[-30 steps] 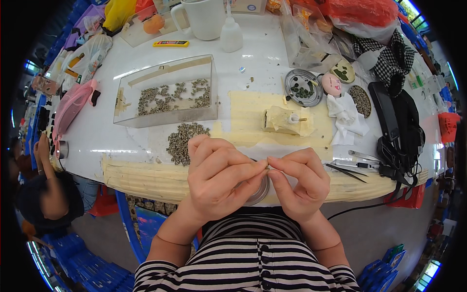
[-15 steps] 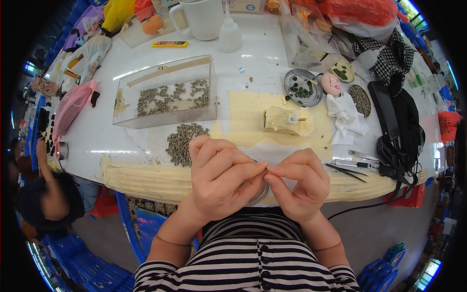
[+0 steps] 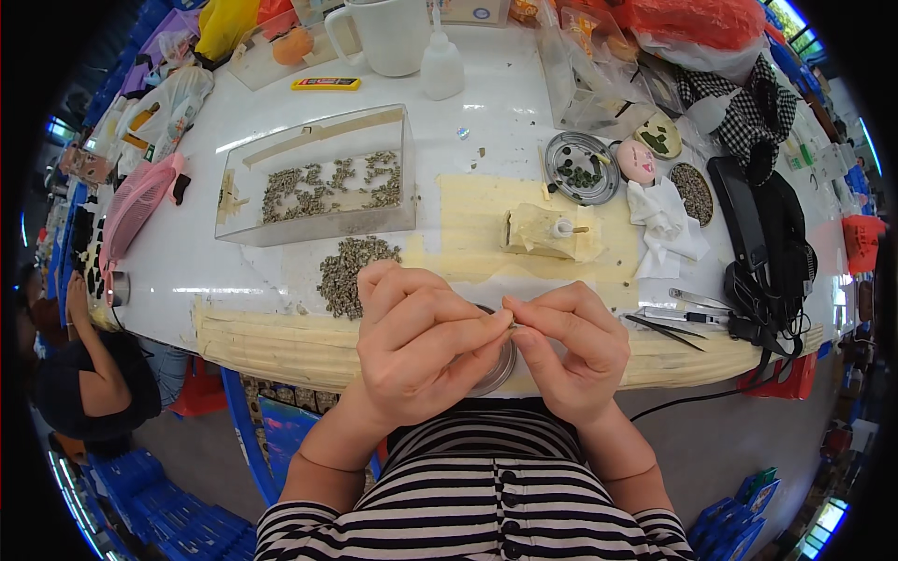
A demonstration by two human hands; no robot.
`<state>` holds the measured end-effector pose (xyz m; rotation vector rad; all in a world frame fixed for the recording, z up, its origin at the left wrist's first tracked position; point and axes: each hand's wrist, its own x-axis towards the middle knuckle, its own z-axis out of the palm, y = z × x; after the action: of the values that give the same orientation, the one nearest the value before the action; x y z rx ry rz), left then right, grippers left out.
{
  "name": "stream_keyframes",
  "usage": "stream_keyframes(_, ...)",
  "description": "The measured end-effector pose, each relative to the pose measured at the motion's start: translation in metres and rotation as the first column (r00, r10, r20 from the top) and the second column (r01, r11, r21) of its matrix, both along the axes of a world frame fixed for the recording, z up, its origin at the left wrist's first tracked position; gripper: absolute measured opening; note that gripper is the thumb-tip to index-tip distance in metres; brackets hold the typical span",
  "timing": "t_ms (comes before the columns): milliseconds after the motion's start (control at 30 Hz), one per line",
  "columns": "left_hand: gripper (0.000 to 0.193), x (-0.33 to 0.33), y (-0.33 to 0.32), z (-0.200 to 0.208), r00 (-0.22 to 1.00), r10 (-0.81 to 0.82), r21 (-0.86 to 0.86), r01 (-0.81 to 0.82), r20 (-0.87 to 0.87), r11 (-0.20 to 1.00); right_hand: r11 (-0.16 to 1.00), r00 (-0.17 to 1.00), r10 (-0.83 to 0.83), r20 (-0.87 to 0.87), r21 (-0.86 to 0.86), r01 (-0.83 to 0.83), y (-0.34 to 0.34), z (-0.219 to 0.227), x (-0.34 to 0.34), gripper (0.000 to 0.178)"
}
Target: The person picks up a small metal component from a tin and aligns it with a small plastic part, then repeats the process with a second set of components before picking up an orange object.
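Note:
My left hand [image 3: 421, 341] is closed in a pinch at the front edge of the table, a tiny dark piece [image 3: 513, 325] just showing at its fingertips. My right hand [image 3: 575, 351] meets it there, thumb and forefinger bent together at the same spot; what they grip is too small to make out. Below the fingers a round metal-rimmed dish [image 3: 505, 369] is partly hidden. A heap of small metallic parts [image 3: 351, 271] lies beyond my left hand, and more lie in a clear plastic box [image 3: 318, 229]. Farther out stands a tape-wrapped block [image 3: 543, 234] with a small peg.
Black tweezers [image 3: 666, 329] and a cutter knife [image 3: 687, 315] lie right of my hands. Behind them are a white tissue [image 3: 664, 224], a round dish of dark pieces [image 3: 582, 168] and a black bag [image 3: 758, 243]. A white squeeze bottle [image 3: 441, 70] stands far back. Another person [image 3: 94, 374] sits left.
My right forefinger has lifted slightly and the fingertips have parted a little, showing the tiny piece. Both hands have shifted slightly left. The person at left has moved an arm.

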<state>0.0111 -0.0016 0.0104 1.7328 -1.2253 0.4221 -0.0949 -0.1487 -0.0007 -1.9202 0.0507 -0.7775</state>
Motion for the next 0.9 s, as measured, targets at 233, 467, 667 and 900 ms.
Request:
stream_keyframes(233, 0.024, -0.0010, -0.0020, 0.0009, 0.999, 0.018, 0.008, -0.019, 0.037, 1.000, 0.999, 1.000, -0.009, -0.022, 0.045, 0.010, -0.0028, 0.0024, -0.0009, 0.020)
stream_keyframes(467, 0.021, -0.0009, -0.0033, -0.0003, 0.999, 0.040, 0.039, -0.040, 0.011, 0.998, 0.989, 0.996, -0.032, 0.082, -0.142, 0.043, 0.0011, 0.0041, -0.0007, 0.027)
stream_keyframes(667, 0.023, 0.0003, -0.0015, 0.0017, 1.000, 0.025, 0.009, -0.025, -0.019, 1.000, 0.997, 0.999, -0.042, 0.020, -0.069, 0.043, 0.0009, 0.0044, -0.0005, 0.031)
stream_keyframes(900, 0.035, 0.0016, 0.0039, 0.0009, 0.998, -0.021, 0.047, 0.018, 0.056, 0.999, 0.981, 0.991, 0.114, -0.069, 0.164, -0.101, -0.0036, -0.0002, -0.0018, 0.019)
